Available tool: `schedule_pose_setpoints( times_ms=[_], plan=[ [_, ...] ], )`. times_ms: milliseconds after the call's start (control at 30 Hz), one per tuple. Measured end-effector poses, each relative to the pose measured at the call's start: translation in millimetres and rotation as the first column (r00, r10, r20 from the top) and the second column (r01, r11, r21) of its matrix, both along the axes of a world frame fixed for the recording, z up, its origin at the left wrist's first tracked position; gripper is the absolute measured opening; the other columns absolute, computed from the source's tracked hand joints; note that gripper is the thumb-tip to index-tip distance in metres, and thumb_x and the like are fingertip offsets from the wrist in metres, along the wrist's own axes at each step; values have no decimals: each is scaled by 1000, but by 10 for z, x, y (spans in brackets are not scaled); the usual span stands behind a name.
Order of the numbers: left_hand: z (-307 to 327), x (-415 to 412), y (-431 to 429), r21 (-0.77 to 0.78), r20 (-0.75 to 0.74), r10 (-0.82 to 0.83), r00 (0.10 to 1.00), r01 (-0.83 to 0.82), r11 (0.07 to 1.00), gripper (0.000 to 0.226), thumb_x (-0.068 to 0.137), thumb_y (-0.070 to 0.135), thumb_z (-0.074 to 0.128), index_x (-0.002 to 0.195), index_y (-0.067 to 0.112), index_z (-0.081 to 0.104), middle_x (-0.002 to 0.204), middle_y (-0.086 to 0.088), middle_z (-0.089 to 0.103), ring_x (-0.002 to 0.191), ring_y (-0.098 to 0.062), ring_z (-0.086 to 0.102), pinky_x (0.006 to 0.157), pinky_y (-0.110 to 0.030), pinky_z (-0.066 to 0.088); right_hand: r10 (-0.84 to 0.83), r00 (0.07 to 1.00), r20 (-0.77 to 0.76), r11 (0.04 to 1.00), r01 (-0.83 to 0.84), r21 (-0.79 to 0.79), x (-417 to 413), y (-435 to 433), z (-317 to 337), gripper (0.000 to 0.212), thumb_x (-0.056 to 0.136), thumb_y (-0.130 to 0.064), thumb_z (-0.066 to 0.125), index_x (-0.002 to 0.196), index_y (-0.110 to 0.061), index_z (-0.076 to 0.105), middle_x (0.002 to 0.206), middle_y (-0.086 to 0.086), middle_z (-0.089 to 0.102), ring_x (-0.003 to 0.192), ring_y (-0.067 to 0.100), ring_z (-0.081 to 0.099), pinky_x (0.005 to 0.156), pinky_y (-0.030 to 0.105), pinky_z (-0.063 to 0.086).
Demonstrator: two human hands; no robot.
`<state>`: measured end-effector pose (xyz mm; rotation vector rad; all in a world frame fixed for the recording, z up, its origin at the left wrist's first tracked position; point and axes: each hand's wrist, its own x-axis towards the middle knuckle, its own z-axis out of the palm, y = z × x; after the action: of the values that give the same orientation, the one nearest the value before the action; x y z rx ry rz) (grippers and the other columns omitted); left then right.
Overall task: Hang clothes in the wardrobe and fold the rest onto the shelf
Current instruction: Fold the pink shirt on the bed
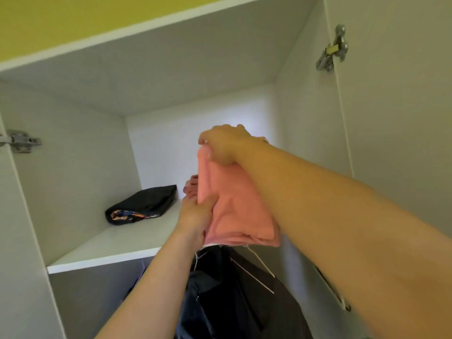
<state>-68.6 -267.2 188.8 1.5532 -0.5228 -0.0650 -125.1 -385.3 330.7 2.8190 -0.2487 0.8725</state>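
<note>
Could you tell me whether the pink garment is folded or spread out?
Folded: the pink garment is a bundle with layered edges, held by the left hand and right hand.

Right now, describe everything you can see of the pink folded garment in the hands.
The pink folded garment is soft, matte, plain cloth folded into a thick stack, layered edges showing along its bottom. It stands steeply tilted at the front of the white shelf. The left hand grips its lower left side; the right hand curls over its top edge. Whether it rests on the shelf cannot be told.
</note>
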Motion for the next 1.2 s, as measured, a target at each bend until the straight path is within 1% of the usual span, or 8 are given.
schedule_pose_setpoints(
  times_ms=[133, 233, 333, 467, 733, 900, 1033, 1200],
  plan=[
    [-144, 278, -196, 486, 311, 0, 950, -159, 860, 44, 95, 23, 63, 134, 8, 48, 129, -11, 61, 113, -28, 58, 89, -28, 42, -510, 821, -257, 859, 503, -97, 442, -48, -581, 54, 101, -31, 48, 152, -16, 40, 158, 16, 36, 143, 43, 33, 114, 69, 21],
    [-169, 473, -237, 516, 243, -98, 965, -42, 856, 49, 94, 13, 60, 141, 15, 48, 133, -10, 61, 114, -24, 59, 87, -28, 45, -424, 770, -477, 814, 555, 172, 628, -198, -978, 65, 100, -44, 50, 156, -18, 33, 163, 9, 30, 150, 39, 24, 119, 66, 14],
    [-71, 633, -196, 500, 103, -176, 979, 102, 860, 49, 88, 6, 64, 134, 23, 59, 124, -8, 66, 104, -22, 63, 83, -31, 51, -420, 736, -532, 796, 580, 174, 826, -389, -1100, 68, 97, -44, 48, 159, -25, 26, 166, 6, 22, 154, 38, 10, 119, 67, -2],
    [2, 914, -216, 346, -164, -314, 935, 353, 869, 37, 81, -4, 66, 115, 11, 71, 110, -21, 73, 105, -36, 70, 98, -54, 54, -359, 766, -533, 798, 548, 249, 1119, -628, -1178, 67, 88, -45, 39, 153, -33, 35, 163, 4, 29, 150, 40, 18, 113, 68, 6],
    [-130, 1224, -472, 554, 151, -366, 918, 228, 800, 82, 100, 15, 51, 162, 31, 1, 162, -14, 31, 143, -28, 39, 101, -24, 30, -217, 904, -367, 874, 348, 340, 1217, -738, -1194, 50, 107, -43, 22, 149, -29, 46, 159, 1, 41, 145, 26, 36, 121, 52, 16],
    [-208, 1335, -501, 556, 259, -359, 897, 165, 815, 76, 96, 23, 55, 161, 32, 17, 165, -8, 23, 148, -27, 32, 113, -26, 26, -412, 829, -377, 896, 444, -2, 1090, -613, -1156, 54, 101, -30, 33, 154, -23, 37, 161, 2, 35, 155, 28, 8, 113, 69, -18],
    [-231, 1391, -548, 689, 338, -372, 864, 42, 724, 61, 101, 32, 51, 158, 36, 28, 169, -2, -11, 153, -35, 12, 125, -45, 15, -409, 790, -457, 879, 475, 33, 1023, -700, -1268, 59, 94, -30, 39, 151, -15, 40, 158, 10, 38, 144, 32, 34, 118, 53, 21],
    [-251, 1423, -603, 871, 342, -514, 787, -61, 488, 93, 79, 72, 18, 156, 23, 35, 169, -6, -16, 155, -39, -1, 125, -48, 9, -342, 789, -511, 872, 469, 141, 967, -711, -1206, 61, 105, -34, 33, 159, -9, 21, 166, 13, 21, 151, 34, 23, 122, 47, 21]
  ],
)
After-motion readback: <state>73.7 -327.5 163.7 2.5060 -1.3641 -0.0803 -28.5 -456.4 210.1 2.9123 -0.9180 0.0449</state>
